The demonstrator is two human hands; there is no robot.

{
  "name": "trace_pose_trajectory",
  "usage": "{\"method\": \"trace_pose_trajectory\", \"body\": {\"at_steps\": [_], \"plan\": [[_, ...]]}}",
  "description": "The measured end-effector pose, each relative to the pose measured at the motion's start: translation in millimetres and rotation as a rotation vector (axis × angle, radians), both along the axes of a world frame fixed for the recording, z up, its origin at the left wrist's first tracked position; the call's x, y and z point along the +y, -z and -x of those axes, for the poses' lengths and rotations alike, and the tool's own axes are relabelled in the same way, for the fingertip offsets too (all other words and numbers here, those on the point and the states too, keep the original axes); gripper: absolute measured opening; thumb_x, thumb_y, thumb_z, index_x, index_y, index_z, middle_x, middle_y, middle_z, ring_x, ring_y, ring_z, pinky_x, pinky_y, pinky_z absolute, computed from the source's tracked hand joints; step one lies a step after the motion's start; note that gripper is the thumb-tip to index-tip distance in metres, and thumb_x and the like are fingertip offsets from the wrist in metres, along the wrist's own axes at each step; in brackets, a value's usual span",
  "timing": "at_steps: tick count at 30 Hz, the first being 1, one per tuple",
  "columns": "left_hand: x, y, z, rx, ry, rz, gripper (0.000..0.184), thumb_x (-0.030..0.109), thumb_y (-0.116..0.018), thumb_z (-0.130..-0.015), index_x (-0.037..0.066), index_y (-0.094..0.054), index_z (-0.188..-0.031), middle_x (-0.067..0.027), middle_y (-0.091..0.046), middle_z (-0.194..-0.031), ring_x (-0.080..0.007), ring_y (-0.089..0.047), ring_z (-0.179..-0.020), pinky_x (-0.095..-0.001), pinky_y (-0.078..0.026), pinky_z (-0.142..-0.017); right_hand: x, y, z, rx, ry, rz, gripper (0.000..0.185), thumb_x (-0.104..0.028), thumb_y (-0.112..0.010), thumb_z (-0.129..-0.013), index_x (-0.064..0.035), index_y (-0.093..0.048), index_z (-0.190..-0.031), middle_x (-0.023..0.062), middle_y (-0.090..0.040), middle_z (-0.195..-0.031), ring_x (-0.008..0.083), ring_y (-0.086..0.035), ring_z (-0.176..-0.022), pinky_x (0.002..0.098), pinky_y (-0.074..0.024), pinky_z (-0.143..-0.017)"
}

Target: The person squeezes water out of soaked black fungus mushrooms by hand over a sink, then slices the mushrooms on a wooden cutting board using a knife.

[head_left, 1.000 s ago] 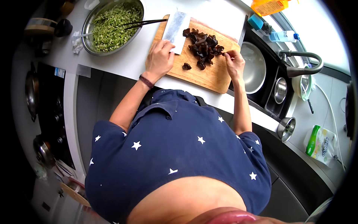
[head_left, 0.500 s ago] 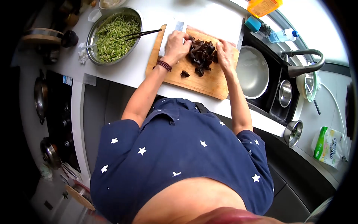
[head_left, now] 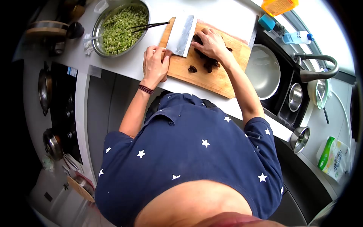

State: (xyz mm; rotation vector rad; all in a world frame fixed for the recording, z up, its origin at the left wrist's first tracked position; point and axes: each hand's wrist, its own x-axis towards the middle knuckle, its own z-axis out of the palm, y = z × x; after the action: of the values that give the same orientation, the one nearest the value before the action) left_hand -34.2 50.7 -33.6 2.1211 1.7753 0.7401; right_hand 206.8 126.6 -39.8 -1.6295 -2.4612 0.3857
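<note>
Nearby sits greens bowl (head_left: pixel 97 30), R hand (head_left: pixel 211 45) part-hiding dark pcs (head_left: pixel 207 67).

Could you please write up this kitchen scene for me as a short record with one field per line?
Surface: wooden cutting board on a white counter
Left hand: curled around the handle end of a cleaver; blade over the board
Right hand: on a pile of dark wood ear mushrooms
Loose piece: apart from the pile, toward the person
Left of board: metal bowl of chopped green vegetable, dark chopsticks across its rim
Right of board: black sink with a large bowl
</note>
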Motion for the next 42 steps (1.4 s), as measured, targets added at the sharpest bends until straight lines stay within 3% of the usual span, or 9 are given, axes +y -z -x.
{"method": "trace_pose_trajectory", "body": {"at_steps": [8, 12, 16, 21, 27, 30, 33, 36, 42], "plan": [[-8, 1, -6, 0.087, -0.017, 0.260, 0.061, 0.021, -0.071, -0.074, 0.003, -0.046, -0.127, -0.0218, -0.055, -0.113, -0.0414, -0.058, -0.103, -0.0478, -0.050, -0.086, -57, -10, -11, -0.037, -0.247, -0.102, 0.035, -0.034, -0.072, -0.078, -0.0107, -0.063, -0.103, 0.0077, -0.057, -0.103, 0.0259, -0.056, -0.105, 0.0441, -0.0421, -0.090], [5, -1, -17, 0.099, -0.067, 0.356, 0.059, 0.020, -0.069, -0.068, 0.000, -0.050, -0.120, -0.0229, -0.060, -0.108, -0.0415, -0.059, -0.102, -0.0480, -0.050, -0.087, -57, -27, -25, 0.293, -0.190, -0.226, 0.035, -0.018, -0.069, -0.083, -0.0034, -0.063, -0.115, 0.0163, -0.056, -0.129, 0.0326, -0.052, -0.122, 0.0479, -0.0385, -0.106], [13, -9, -6, 0.043, -0.104, 0.471, 0.051, 0.025, -0.069, -0.063, -0.001, -0.060, -0.106, -0.0223, -0.067, -0.095, -0.0377, -0.065, -0.095, -0.0429, -0.050, -0.087, -74, -35, -39, 0.456, 0.315, -0.590, 0.010, 0.001, -0.065, -0.075, -0.0049, -0.066, -0.083, 0.0114, -0.064, -0.081, 0.0271, -0.061, -0.079, 0.0396, -0.0501, -0.076], [4, -16, 7, -0.071, -0.066, 0.314, 0.036, 0.012, -0.068, -0.062, 0.000, -0.052, -0.092, -0.0172, -0.061, -0.086, -0.0346, -0.061, -0.083, -0.0404, -0.049, -0.077, -105, 8, 12, 0.390, -0.254, -0.373, 0.023, -0.005, -0.067, -0.072, -0.0043, -0.060, -0.093, 0.0096, -0.058, -0.096, 0.0244, -0.056, -0.084, 0.0360, -0.0490, -0.069], [-18, -28, 13, -0.142, 0.011, 0.285, 0.033, 0.004, -0.064, -0.063, 0.000, -0.048, -0.091, -0.0172, -0.056, -0.087, -0.0354, -0.057, -0.082, -0.0415, -0.047, -0.075, -107, 27, 13, 0.331, -0.196, -0.216, 0.018, -0.004, -0.062, -0.074, -0.0052, -0.061, -0.092, 0.0093, -0.055, -0.088, 0.0243, -0.056, -0.084, 0.0334, -0.0517, -0.072], [-28, -36, 11, -0.185, 0.035, 0.257, 0.031, -0.003, -0.060, -0.063, -0.001, -0.047, -0.091, -0.0195, -0.055, -0.088, -0.0405, -0.055, -0.085, -0.0452, -0.046, -0.076, -85, 8, -2, 0.622, 0.060, -0.504, 0.016, 0.003, -0.066, -0.078, -0.0026, -0.066, -0.092, 0.0112, -0.066, -0.086, 0.0249, -0.065, -0.078, 0.0338, -0.0560, -0.066], [-35, -41, 5, -0.191, -0.043, 0.247, 0.030, -0.004, -0.060, -0.064, -0.001, -0.047, -0.091, -0.0188, -0.055, -0.088, -0.0399, -0.055, -0.084, -0.0454, -0.046, -0.075, -45, -21, -18, 0.688, 0.416, -0.295, 0.011, 0.001, -0.068, -0.081, 0.0007, -0.066, -0.092, 0.0146, -0.067, -0.092, 0.0254, -0.068, -0.081, 0.0330, -0.0572, -0.070], [-38, -36, 3, -0.193, -0.077, 0.224, 0.029, -0.005, -0.059, -0.064, -0.001, -0.046, -0.090, -0.0190, -0.054, -0.088, -0.0396, -0.055, -0.083, -0.0458, -0.046, -0.074, 4, -12, -22, 0.604, 0.280, -0.081, 0.015, -0.007, -0.069, -0.086, -0.0020, -0.068, -0.100, 0.0152, -0.064, -0.110, 0.0234, -0.068, -0.094, 0.0321, -0.0588, -0.084], [-39, -25, 9, -0.230, -0.093, 0.203, 0.032, -0.004, -0.058, -0.065, -0.001, -0.046, -0.094, -0.0206, -0.053, -0.091, -0.0424, -0.055, -0.086, -0.0485, -0.046, -0.076, 42, 14, -6, 0.230, 0.027, -0.093, 0.009, -0.007, -0.068, -0.080, -0.0024, -0.071, -0.086, 0.0149, -0.066, -0.098, 0.0319, -0.065, -0.087, 0.0392, -0.0542, -0.082]]}}
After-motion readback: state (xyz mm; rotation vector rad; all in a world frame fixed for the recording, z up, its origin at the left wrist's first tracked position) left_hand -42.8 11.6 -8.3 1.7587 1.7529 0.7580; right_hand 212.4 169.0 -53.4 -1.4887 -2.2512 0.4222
